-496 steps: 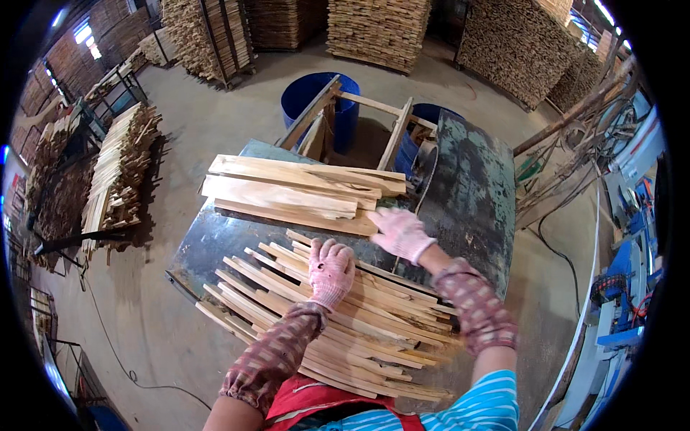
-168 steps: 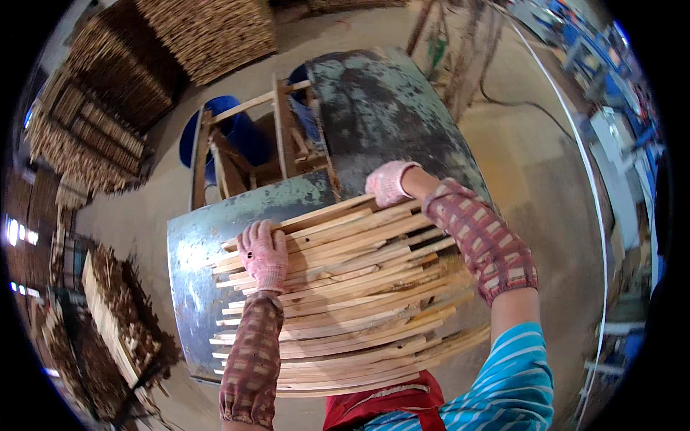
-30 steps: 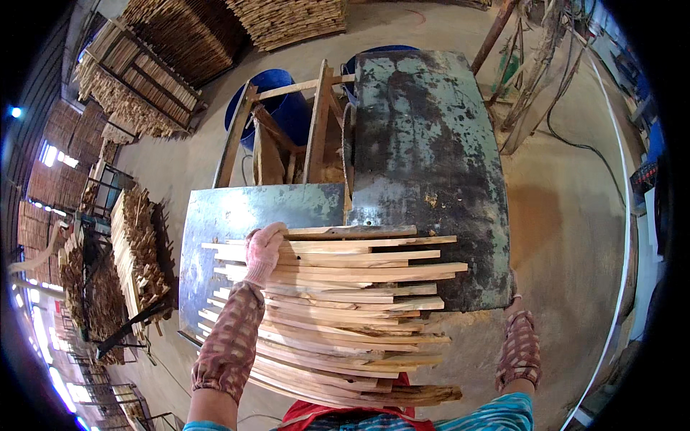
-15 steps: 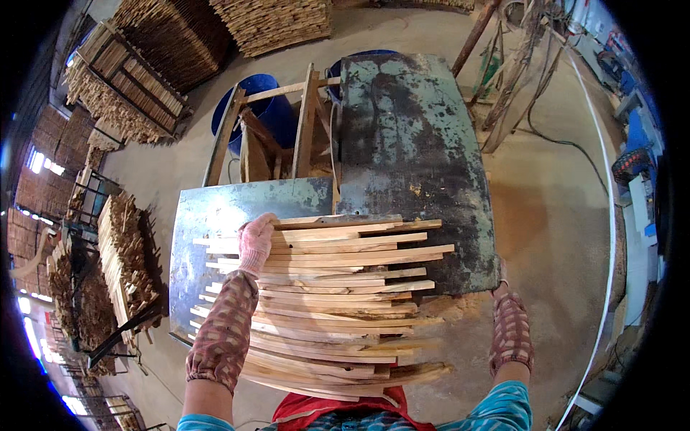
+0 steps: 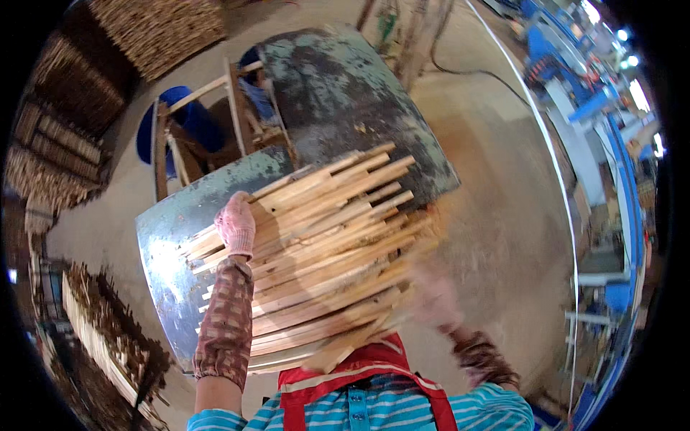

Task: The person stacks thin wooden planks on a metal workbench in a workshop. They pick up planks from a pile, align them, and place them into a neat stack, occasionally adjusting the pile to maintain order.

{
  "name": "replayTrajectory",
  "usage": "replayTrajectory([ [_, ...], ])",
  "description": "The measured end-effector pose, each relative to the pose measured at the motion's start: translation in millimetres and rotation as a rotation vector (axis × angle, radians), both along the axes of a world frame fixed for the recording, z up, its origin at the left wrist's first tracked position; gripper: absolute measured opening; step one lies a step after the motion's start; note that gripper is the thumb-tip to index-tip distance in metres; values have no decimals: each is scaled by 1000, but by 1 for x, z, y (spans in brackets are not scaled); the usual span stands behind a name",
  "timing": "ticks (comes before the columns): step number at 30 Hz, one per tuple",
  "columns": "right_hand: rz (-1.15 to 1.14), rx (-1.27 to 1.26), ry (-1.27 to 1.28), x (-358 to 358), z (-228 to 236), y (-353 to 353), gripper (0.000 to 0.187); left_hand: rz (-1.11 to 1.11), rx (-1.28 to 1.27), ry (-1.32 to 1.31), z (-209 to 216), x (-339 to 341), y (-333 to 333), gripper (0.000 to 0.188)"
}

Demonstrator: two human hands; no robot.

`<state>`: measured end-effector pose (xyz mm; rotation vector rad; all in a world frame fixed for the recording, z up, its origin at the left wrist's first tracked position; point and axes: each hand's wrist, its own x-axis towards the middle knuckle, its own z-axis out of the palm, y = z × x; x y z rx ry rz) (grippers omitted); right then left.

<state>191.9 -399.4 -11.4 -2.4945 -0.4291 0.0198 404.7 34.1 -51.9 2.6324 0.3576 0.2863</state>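
Observation:
A layer of long, narrow wooden strips (image 5: pixel 323 237) lies side by side on the metal tabletop (image 5: pixel 165 248), their ends uneven. Wearing a pale pink knit glove, my left hand (image 5: pixel 236 224) is closed at the far left of the layer, its fingers curled round a wooden strip there. Just off the right ends of the strips is my right hand (image 5: pixel 433 296), gloved too and smeared by motion, so its fingers cannot be made out. Several near strips lie askew against my red apron (image 5: pixel 302 381).
A worn, patchy green-black metal plate (image 5: pixel 345 93) forms the far part of the table. Beside it stand a wooden frame (image 5: pixel 236 108) and a blue barrel (image 5: pixel 183 126). Stacked wood (image 5: pixel 162 32) fills the far left; blue machinery (image 5: pixel 575 100) lines the right, past a white floor line (image 5: pixel 550 144).
My right hand has come from the table's right edge toward the right ends of the strips. My left hand stays on the strips. The view has turned rightward, and the near strips now lie more askew.

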Motion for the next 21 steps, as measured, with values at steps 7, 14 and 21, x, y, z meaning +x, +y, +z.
replayTrajectory([
  [7,41,-41,1,-36,-10,121,58,-95,38,-8,-5,1,12,27],
  [14,165,178,-13,-52,-29,172,54,-112,-80,-1,-4,7,16,29],
  [21,288,217,8,-54,-27,213,55,-134,-180,-19,2,9,14,30],
])
